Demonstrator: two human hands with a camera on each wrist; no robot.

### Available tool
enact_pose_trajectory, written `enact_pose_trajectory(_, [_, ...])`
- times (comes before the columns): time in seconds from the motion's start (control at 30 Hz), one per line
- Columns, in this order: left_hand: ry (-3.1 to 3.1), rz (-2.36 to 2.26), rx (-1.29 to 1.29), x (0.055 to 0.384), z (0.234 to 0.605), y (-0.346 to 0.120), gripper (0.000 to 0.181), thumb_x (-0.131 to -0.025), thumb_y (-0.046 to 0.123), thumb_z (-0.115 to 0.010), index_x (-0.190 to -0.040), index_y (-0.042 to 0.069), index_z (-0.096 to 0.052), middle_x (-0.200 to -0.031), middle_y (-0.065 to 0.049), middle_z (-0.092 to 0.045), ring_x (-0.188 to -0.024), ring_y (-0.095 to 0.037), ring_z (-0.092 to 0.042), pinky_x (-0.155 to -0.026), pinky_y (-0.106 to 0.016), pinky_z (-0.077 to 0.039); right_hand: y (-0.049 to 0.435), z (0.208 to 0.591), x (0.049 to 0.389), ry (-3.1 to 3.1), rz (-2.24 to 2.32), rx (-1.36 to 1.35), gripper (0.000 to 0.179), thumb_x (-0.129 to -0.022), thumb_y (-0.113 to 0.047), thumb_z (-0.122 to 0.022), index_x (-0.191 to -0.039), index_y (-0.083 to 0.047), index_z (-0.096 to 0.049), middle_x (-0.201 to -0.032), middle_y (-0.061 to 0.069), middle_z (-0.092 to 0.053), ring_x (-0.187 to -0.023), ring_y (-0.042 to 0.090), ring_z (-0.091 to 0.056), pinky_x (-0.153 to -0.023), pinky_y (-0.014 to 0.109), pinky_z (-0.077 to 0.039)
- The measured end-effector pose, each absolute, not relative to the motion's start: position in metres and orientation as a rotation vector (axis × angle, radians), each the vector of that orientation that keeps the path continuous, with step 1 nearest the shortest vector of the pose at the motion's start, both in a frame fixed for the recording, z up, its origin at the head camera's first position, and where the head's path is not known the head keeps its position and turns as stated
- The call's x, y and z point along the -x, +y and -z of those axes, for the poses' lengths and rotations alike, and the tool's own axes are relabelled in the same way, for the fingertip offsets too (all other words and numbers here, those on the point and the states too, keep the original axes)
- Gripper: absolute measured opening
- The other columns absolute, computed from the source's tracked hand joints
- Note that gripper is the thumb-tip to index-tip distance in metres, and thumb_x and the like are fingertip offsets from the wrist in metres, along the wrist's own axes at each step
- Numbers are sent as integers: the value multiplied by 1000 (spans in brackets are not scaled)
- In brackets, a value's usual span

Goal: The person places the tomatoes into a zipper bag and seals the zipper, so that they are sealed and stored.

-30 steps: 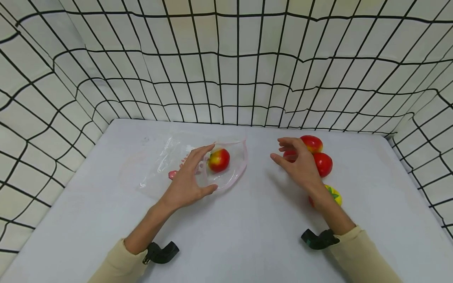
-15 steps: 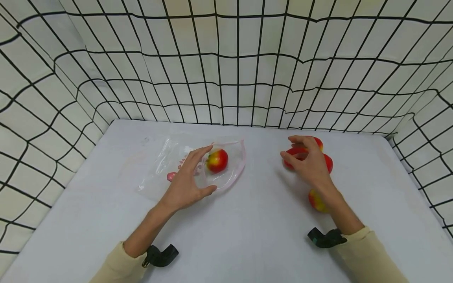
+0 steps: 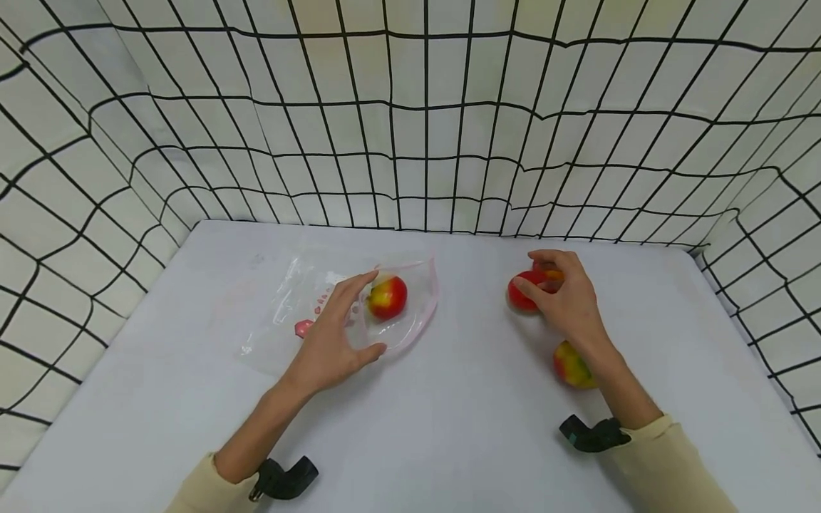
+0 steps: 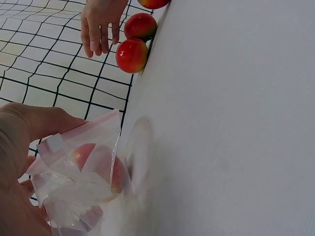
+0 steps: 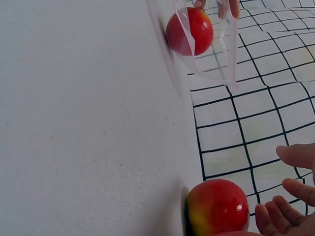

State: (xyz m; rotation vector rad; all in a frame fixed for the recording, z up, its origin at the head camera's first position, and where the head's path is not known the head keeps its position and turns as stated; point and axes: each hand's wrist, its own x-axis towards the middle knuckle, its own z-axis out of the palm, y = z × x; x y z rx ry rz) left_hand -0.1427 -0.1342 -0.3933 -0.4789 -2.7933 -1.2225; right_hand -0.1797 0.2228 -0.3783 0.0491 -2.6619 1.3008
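Note:
A clear plastic bag with a pink edge (image 3: 417, 324) lies on the table with a red-and-yellow apple (image 3: 388, 297) inside its mouth. My left hand (image 3: 327, 349) is at the bag, thumb and index finger spread apart; its thumb meets the pink rim in the left wrist view. My right hand (image 3: 567, 303) hovers by a red apple (image 3: 524, 291), fingers bent loosely and holding nothing. Part of another apple (image 3: 550, 273) shows behind its fingers. Nearer me, an apple with a yellow-green patch (image 3: 573, 365) is partly covered by the right wrist.
A white table (image 3: 436, 442) carries everything. Black netting (image 3: 426, 153) over pale walls rises at the back and both sides. Dark wrist cameras (image 3: 285, 477) are worn on both wrists.
My right hand has moved right over the group of apples, uncovering the red one at its left. The left hand stays by the bag. The whole view has shifted slightly.

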Motion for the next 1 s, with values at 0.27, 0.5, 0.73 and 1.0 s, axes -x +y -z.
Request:
enact_pose_trajectory(0.27, [-2792, 1251, 461, 144, 392, -132, 111, -70, 15, -93, -162, 29, -34, -166, -4, -37, -152, -32, -39, -102, -58, -58, 228, 377, 178, -2650, -1321, -63, 51, -95, -19, -76, -141, -6, -58, -141, 18, -52, -131, 37, -56, -82, -4, -41])
enact_pose_trajectory(0.5, [-2799, 1252, 453, 144, 390, -132, 111, -70, 14, -93, -163, 29, -33, -166, -4, -37, -152, -32, -39, -102, -59, -57, 231, 377, 180, -2653, -1315, -54, 53, -95, -18, -76, -142, -5, -57, -142, 20, -51, -129, 39, -57, -81, -6, -40])
enact_pose_trajectory(0.73, [-2798, 1258, 452, 144, 390, -133, 112, -69, 14, -93, -163, 29, -33, -166, -5, -37, -152, -32, -39, -103, -59, -57, 234, 375, 181, -2694, -1305, -34, 52, -95, -19, -76, -142, -4, -57, -141, 21, -52, -130, 39, -56, -81, -6, -39])
enact_pose_trajectory(1.0, [-2788, 1261, 464, 144, 390, -134, 112, -69, 14, -93, -163, 29, -33, -166, -4, -37, -152, -32, -39, -103, -59, -56, 237, 375, 182, -2734, -1286, -31, 53, -95, -19, -76, -143, -5, -57, -143, 21, -53, -130, 40, -57, -80, -6, -39])
